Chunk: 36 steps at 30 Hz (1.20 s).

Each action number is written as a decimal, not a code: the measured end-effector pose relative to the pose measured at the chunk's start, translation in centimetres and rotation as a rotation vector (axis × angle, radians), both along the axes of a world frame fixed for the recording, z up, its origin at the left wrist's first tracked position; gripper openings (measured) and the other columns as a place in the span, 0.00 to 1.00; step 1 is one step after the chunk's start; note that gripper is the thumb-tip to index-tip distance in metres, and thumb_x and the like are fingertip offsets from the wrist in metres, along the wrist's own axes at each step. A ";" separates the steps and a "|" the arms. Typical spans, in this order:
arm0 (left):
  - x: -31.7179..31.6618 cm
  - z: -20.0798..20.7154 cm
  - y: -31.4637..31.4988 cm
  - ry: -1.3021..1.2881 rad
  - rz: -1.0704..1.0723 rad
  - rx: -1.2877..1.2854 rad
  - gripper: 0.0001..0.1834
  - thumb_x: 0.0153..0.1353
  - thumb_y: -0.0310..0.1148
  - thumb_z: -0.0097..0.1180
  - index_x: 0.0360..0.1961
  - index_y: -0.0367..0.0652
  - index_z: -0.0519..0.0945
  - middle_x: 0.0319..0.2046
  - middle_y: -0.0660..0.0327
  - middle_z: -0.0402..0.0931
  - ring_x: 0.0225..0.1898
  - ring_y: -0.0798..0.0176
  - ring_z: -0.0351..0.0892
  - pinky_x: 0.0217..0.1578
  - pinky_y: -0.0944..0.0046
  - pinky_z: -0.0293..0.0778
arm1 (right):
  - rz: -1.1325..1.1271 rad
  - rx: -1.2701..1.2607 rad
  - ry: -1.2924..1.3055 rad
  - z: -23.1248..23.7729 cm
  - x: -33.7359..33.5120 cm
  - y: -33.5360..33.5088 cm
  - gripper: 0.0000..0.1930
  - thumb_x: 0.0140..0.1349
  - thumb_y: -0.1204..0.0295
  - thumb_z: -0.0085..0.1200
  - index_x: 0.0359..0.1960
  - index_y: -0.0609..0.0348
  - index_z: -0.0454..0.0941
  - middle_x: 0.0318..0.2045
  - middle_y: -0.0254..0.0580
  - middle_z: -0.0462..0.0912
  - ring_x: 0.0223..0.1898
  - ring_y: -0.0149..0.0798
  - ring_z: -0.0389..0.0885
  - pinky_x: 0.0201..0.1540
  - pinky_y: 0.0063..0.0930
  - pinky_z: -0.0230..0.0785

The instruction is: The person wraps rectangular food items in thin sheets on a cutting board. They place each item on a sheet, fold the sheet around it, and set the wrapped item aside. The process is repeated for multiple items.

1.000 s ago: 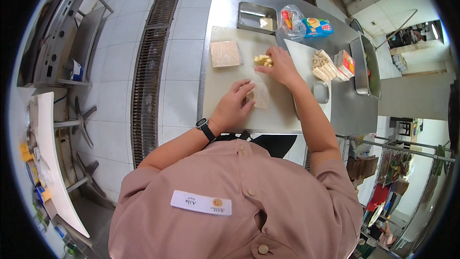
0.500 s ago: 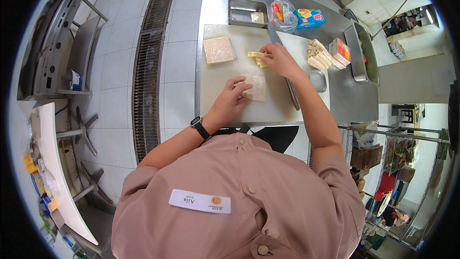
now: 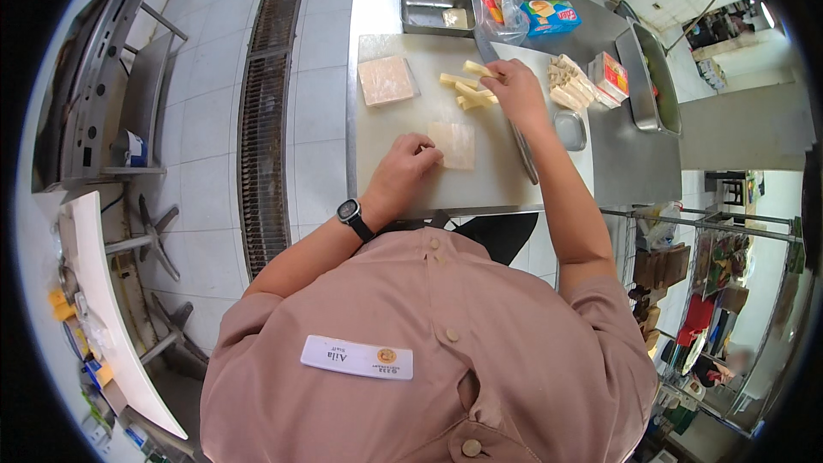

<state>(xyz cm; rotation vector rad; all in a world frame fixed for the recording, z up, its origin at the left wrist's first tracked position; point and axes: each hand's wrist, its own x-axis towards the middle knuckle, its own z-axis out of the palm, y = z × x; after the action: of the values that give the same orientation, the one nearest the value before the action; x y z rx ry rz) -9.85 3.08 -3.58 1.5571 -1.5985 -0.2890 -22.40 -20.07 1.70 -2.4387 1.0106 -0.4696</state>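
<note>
On the white cutting board [image 3: 403, 171], the left hand [image 3: 403, 173] rests with fingers curled together, fingertips touching the edge of a pale square slice [image 3: 453, 145]. Further up, the right hand [image 3: 514, 90] closes over a small pile of cut strips [image 3: 463, 90]; whether it pinches one cannot be told. Some strips are cut; this slice and another square slab [image 3: 386, 80] remain whole.

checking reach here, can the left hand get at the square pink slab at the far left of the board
Probably yes: the left hand rests by the pale sheet, and bare cutting board lies between it and the pink slab.
</note>
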 end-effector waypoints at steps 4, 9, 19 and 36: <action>-0.1 0.1 0.2 -0.063 -0.009 0.004 0.11 0.54 0.22 0.58 0.39 0.43 0.79 0.41 0.57 0.77 0.45 0.50 0.75 0.46 0.57 0.75 | 0.004 0.171 -0.071 0.2 -2.9 3.6 0.14 0.58 0.73 0.63 0.46 0.61 0.84 0.38 0.46 0.80 0.38 0.46 0.81 0.43 0.35 0.73; 0.1 0.2 0.2 -0.080 -0.005 -0.005 0.08 0.57 0.24 0.59 0.39 0.44 0.79 0.41 0.58 0.78 0.44 0.49 0.76 0.45 0.55 0.75 | 0.062 0.268 -0.091 -1.6 -4.5 9.3 0.13 0.59 0.79 0.61 0.47 0.61 0.83 0.39 0.45 0.78 0.37 0.43 0.82 0.43 0.32 0.74; -0.1 0.5 0.0 0.005 0.042 -0.017 0.07 0.58 0.25 0.62 0.38 0.42 0.79 0.46 0.53 0.80 0.47 0.47 0.77 0.49 0.55 0.75 | 0.041 0.135 -0.152 -3.4 -4.2 11.7 0.16 0.58 0.83 0.58 0.49 0.61 0.82 0.42 0.48 0.77 0.41 0.49 0.82 0.46 0.36 0.75; 0.0 0.4 -0.8 0.381 0.085 0.169 0.08 0.60 0.29 0.64 0.40 0.42 0.81 0.40 0.56 0.83 0.39 0.54 0.80 0.41 0.58 0.77 | 0.127 0.052 -0.184 -2.0 -5.6 12.4 0.17 0.56 0.80 0.61 0.46 0.60 0.72 0.44 0.51 0.75 0.47 0.55 0.74 0.51 0.43 0.70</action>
<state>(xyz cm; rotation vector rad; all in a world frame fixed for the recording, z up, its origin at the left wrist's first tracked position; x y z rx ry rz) -9.82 2.31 -3.22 1.5792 -1.2342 -0.6466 -27.97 -7.67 -0.34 -2.3468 0.7777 -0.6035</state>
